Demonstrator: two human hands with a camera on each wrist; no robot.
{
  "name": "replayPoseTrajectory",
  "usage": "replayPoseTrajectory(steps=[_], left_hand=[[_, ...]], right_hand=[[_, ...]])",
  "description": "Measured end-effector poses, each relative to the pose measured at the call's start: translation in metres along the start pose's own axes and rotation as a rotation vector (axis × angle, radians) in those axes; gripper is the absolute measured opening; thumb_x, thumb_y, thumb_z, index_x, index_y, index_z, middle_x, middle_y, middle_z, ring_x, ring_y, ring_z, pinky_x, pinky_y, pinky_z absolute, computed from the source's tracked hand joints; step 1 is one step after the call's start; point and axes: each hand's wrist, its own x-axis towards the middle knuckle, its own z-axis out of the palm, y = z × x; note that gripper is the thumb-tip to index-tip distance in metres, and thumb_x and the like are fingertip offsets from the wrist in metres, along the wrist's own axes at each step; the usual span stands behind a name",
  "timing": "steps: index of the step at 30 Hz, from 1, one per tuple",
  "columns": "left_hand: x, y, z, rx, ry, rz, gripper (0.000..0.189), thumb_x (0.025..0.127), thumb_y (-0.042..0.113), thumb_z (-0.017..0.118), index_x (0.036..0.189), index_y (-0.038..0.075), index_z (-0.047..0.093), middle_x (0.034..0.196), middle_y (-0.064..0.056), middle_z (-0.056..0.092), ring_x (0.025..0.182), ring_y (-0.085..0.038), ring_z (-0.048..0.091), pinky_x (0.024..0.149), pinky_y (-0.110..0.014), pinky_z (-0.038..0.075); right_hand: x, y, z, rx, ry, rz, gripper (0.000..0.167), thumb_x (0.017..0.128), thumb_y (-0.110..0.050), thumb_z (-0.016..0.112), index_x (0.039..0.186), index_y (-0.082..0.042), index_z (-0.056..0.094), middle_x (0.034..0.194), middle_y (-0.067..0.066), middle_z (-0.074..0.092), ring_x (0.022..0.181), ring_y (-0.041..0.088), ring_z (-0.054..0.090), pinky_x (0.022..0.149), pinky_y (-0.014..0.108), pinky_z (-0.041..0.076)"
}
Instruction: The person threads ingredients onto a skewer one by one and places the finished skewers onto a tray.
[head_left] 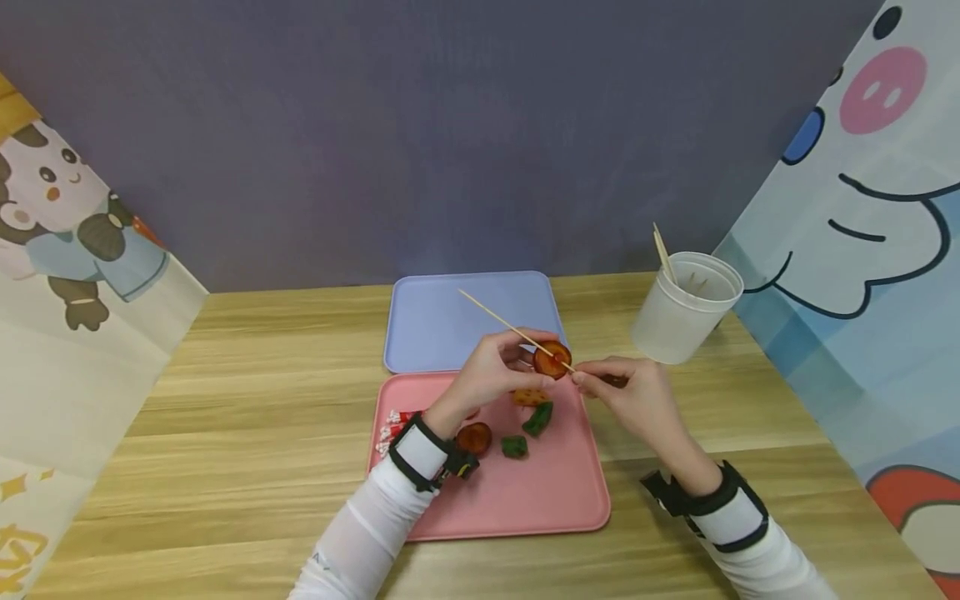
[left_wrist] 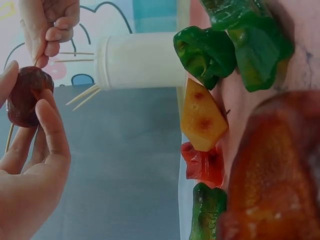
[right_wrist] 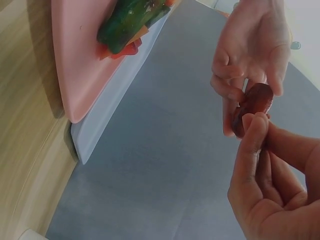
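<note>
My left hand (head_left: 491, 367) holds a round, glossy brown food piece (head_left: 552, 360) with an orange-brown face between thumb and fingers, above the pink tray (head_left: 540, 504). A thin bamboo skewer (head_left: 497, 317) crosses this piece and sticks out on both sides, its long part slanting up over the left hand. Close by on the right, my right hand (head_left: 633, 393) pinches the skewer's short end between thumb and forefinger. In the right wrist view, the fingertips are right at the edge of the brown piece (right_wrist: 256, 102).
Green pepper pieces (head_left: 514, 447), a yellow spotted piece (head_left: 531, 397), another brown round piece (head_left: 474, 438) and red-and-white pieces (head_left: 392, 427) lie on the pink tray. Behind it is a blue tray (head_left: 465, 321). A white tub (head_left: 678, 321) with skewers stands at right, near the grey back wall.
</note>
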Motion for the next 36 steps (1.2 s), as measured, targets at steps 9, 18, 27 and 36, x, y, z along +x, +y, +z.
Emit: replayPoseTrajectory(steps=[9,18,27,36], left_hand=[[-0.006,0.021,0.002,0.017,-0.046,-0.022,0.062,0.078,-0.002,0.074,0.135,0.005,0.052,0.116,-0.019,0.065,0.093,-0.034,0.065,0.075,-0.028,0.055],[-0.007,-0.004,-0.010,0.130,-0.047,-0.054,0.048,0.076,0.010,0.079,0.121,0.009,0.063,0.116,-0.013,0.066,0.093,-0.030,0.066,0.074,-0.028,0.055],[-0.022,-0.003,-0.016,0.350,-0.086,-0.085,0.038,0.074,0.017,0.082,0.110,0.015,0.069,0.099,-0.011,0.069,0.077,-0.012,0.061,0.069,-0.025,0.051],[-0.034,-0.006,-0.013,0.464,-0.129,-0.117,0.041,0.074,0.014,0.081,0.111,0.004,0.068,0.094,-0.014,0.068,0.082,-0.020,0.062,0.067,-0.022,0.049]], right_hand=[[0.000,0.003,-0.002,0.025,0.016,0.007,0.010,0.081,-0.008,0.074,0.089,-0.002,0.076,0.079,0.012,0.072,0.064,0.000,0.065,0.057,0.018,0.054],[-0.002,0.015,-0.007,0.051,0.026,0.024,0.012,0.080,-0.005,0.073,0.090,0.002,0.075,0.078,0.015,0.072,0.064,-0.003,0.064,0.056,0.017,0.053],[-0.007,0.028,-0.015,-0.049,0.051,-0.005,0.009,0.078,-0.003,0.074,0.087,0.000,0.076,0.075,0.012,0.072,0.063,-0.009,0.061,0.055,0.013,0.051],[-0.015,0.038,-0.023,-0.107,0.073,0.037,0.008,0.078,-0.004,0.075,0.085,0.000,0.076,0.075,0.013,0.072,0.063,-0.014,0.059,0.056,0.010,0.049]])
